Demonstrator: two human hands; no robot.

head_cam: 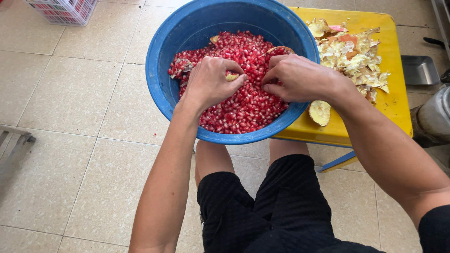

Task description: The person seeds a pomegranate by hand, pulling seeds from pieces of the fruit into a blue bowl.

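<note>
A white plastic basket (63, 10) sits at eleven o'clock on the beige tiled floor (70, 98). At nine o'clock a grey metal frame (14, 150) pokes in from the edge. At three o'clock lie a grey metal dustpan (418, 70) and, just below it, a rounded metal vessel (433, 117).

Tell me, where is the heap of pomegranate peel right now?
In the head view the peel heap lies on the yellow stool at upper right, just beyond the blue basin and the right hand.
</note>
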